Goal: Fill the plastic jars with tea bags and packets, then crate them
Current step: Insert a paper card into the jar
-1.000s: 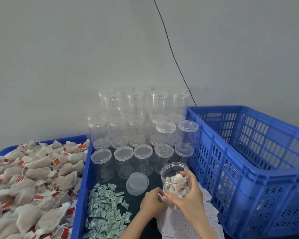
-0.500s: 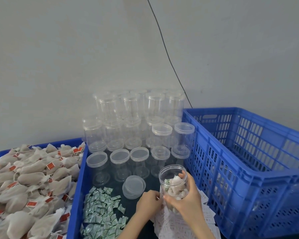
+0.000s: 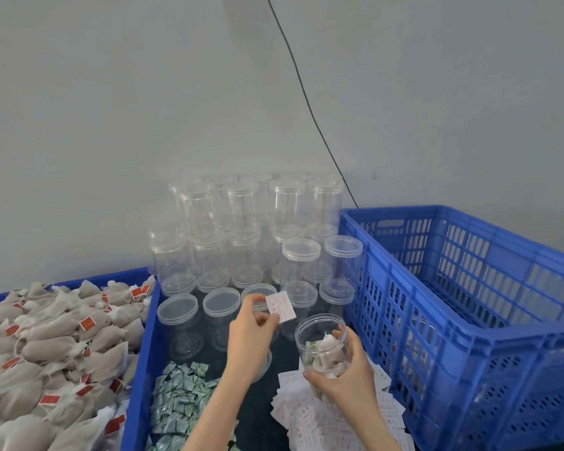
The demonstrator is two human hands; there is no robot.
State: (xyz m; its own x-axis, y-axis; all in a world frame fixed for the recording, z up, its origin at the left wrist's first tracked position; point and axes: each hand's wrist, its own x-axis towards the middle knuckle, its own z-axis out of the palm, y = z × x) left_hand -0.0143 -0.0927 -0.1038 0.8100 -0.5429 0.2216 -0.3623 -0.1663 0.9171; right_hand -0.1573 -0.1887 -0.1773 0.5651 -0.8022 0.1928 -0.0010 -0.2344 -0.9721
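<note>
**A:** Two hands in a pretty tight spot. Big crate (image 3: 469, 304) walls off the right side, tray rim (image 3: 145, 353) runs along the left, and the rows of empty jars (image 3: 241, 255) close off the back against the wall. Only real open room is the dark strip of table between them.

**B:** What's the right hand (image 3: 345, 375) doing?

**A:** Fingers curled round the open jar (image 3: 323, 343) from the right and underneath, held upright just above the white packets (image 3: 332, 415), right beside the crate wall.

**B:** And the left hand (image 3: 251, 336)?

**A:** Raised, pinching one white packet (image 3: 281, 306) between thumb and fingertips, up and left of the jar mouth, not touching it. Packet's got red print, a bit blurry.

**B:** Anything in the jar?

**A:** Clear plastic, no lid on, partly full: pale tea bags bunched up, a bit of green showing on the left.

**B:** Rest of the supplies?

**A:** Green packets (image 3: 179, 398) heaped near the left forearm, brown tea bags (image 3: 52, 353) with red tags piled in the tray.
</note>
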